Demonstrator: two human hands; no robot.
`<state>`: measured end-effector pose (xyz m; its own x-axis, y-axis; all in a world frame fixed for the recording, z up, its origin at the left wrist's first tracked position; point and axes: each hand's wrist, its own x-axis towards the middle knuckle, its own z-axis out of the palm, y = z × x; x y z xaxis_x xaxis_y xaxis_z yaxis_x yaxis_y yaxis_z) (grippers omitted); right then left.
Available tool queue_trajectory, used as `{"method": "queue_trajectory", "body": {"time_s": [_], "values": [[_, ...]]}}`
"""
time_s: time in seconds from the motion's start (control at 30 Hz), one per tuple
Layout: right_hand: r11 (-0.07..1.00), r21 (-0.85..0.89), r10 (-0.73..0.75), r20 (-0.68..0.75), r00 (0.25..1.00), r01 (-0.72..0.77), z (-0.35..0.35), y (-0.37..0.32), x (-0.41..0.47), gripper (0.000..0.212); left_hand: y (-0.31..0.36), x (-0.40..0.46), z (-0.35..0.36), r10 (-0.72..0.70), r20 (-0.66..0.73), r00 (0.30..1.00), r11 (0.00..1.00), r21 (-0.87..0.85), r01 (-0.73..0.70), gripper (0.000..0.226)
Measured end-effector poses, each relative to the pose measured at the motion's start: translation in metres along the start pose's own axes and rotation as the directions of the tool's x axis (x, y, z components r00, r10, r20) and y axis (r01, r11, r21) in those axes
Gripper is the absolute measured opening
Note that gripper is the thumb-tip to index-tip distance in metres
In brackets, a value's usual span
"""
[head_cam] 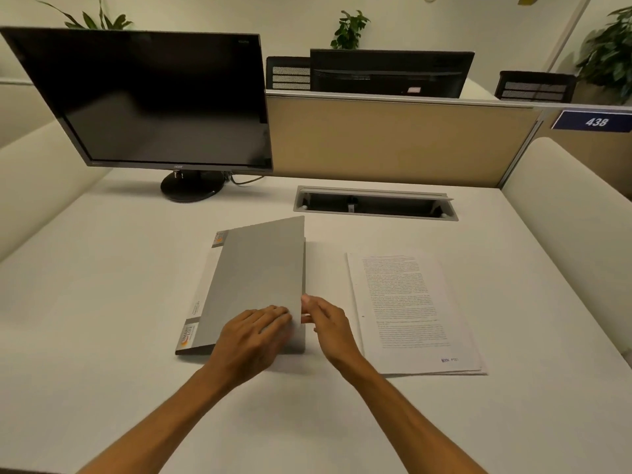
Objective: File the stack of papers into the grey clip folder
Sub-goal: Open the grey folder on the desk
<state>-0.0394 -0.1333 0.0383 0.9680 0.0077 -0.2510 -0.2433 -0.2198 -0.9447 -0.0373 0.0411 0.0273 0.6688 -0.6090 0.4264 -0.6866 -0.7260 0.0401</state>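
Observation:
The grey clip folder lies on the white desk in front of me, its spine with a printed label to the left. Its front cover is lifted a little along the right edge. My left hand rests flat on the cover near its lower right corner, fingers spread. My right hand is at the cover's right edge, its fingertips pinching the raised edge. The stack of papers, printed with text, lies flat just right of the folder, apart from both hands.
A dark monitor on a round stand occupies the back left. A cable slot is sunk into the desk behind the folder. A beige partition closes the back, and padded side walls flank the desk.

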Motion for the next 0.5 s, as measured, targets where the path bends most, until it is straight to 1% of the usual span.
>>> {"method": "queue_trajectory", "body": {"time_s": [0.1, 0.2, 0.27, 0.33, 0.37, 0.4, 0.5], "values": [[0.993, 0.113, -0.025, -0.083, 0.996, 0.034, 0.011, -0.018, -0.003, 0.026, 0.003, 0.010, -0.023, -0.138, -0.082, 0.987, 0.989, -0.070, 0.132, 0.052], [0.975, 0.203, -0.064, -0.122, 0.990, 0.088, 0.023, -0.041, -0.007, 0.026, 0.001, 0.027, -0.052, -0.321, -0.149, 0.935, 0.942, -0.153, 0.298, 0.051], [0.960, 0.246, -0.100, -0.135, 0.986, 0.131, 0.034, -0.058, -0.007, 0.027, -0.005, 0.041, -0.067, -0.499, -0.172, 0.849, 0.855, -0.256, 0.451, 0.046], [0.936, 0.315, -0.125, -0.125, 0.984, 0.158, 0.047, -0.073, -0.006, 0.034, -0.013, 0.051, -0.078, -0.649, -0.123, 0.751, 0.735, -0.357, 0.577, 0.046], [0.924, 0.348, -0.129, -0.108, 0.986, 0.159, 0.053, -0.080, -0.006, 0.037, -0.016, 0.055, -0.083, -0.681, -0.105, 0.725, 0.704, -0.368, 0.608, 0.047], [0.915, 0.373, -0.131, -0.085, 0.988, 0.154, 0.058, -0.085, -0.005, 0.041, -0.019, 0.057, -0.087, -0.692, -0.102, 0.714, 0.695, -0.360, 0.622, 0.048], [0.903, 0.406, -0.150, -0.013, 0.989, 0.143, 0.074, -0.096, -0.001, 0.050, -0.033, 0.057, -0.105, -0.693, -0.097, 0.714, 0.699, -0.332, 0.633, 0.046]]}}
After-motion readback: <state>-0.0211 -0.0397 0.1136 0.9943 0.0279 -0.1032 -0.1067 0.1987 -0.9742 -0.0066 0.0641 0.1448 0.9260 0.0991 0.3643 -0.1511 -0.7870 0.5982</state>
